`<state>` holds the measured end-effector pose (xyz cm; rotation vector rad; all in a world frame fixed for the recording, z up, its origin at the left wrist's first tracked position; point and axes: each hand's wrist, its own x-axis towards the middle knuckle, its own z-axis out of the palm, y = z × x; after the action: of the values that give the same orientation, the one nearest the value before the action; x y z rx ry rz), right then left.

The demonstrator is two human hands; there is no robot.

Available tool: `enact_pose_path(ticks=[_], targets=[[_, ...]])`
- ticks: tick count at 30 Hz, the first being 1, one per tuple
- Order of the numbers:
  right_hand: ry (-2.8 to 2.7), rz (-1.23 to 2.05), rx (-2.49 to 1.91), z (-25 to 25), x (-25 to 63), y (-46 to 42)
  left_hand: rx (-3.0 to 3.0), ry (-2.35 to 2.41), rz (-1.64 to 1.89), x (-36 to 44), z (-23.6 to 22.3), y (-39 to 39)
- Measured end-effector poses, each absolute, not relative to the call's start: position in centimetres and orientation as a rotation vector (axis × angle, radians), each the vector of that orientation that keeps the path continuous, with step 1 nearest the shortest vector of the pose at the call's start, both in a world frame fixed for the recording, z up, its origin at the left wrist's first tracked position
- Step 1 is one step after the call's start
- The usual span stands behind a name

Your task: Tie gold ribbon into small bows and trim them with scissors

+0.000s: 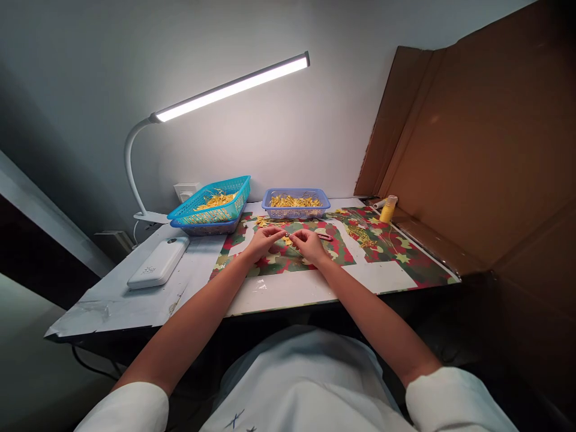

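Observation:
My left hand point(266, 240) and my right hand point(308, 243) meet over the patterned mat, fingertips pinched close together. Between them is a small yellow piece point(288, 241), with something tiny and shiny at the fingertips that I cannot make out. A thin strand seems to trail below it. Just behind my hands lie several yellow pieces with cords point(272, 222). A pink-handled tool point(324, 237), perhaps snips, lies beside my right hand, partly covered by it.
A turquoise basket point(245, 191) of yellow pieces stands at the back left, stacked on another basket. Behind my hands is a blue-violet basket point(297, 212) of similar pieces. Yellow cord point(361, 236), a yellow bottle point(387, 210), a white power bank point(158, 263), a lamp point(129, 162) and cardboard point(472, 144) surround the area.

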<state>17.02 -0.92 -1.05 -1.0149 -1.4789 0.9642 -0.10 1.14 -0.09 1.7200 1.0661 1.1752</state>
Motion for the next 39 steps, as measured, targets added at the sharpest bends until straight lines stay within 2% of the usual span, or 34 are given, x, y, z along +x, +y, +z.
enact_pose_path(ticks=[8, 23, 28, 31, 36, 39], targets=[[-1.536, 0.962, -1.008, -0.9, 17.0, -1.2, 1.651, 0.971, 1.107, -0.2, 0.4, 0.7], [-1.626, 0.689, -0.888, 0.5, 17.3, -1.9, 1.870, 0.881, 1.371, 1.2, 0.8, 0.8], [-1.586, 0.723, -0.872, 1.0, 17.6, -2.1, 1.969, 0.961, 1.379, 0.9, 0.6, 1.3], [-1.460, 0.802, -0.836, 1.5, 18.0, -2.3, 2.177, 1.075, 1.272, 0.3, 0.1, 1.7], [-1.359, 0.872, -0.712, 3.1, 18.6, -2.4, 2.531, 1.292, 0.765, -0.7, -0.9, 2.0], [-1.363, 0.827, -0.714, 4.3, 19.1, -1.8, 2.604, 1.267, 0.746, -0.6, -1.0, 2.0]])
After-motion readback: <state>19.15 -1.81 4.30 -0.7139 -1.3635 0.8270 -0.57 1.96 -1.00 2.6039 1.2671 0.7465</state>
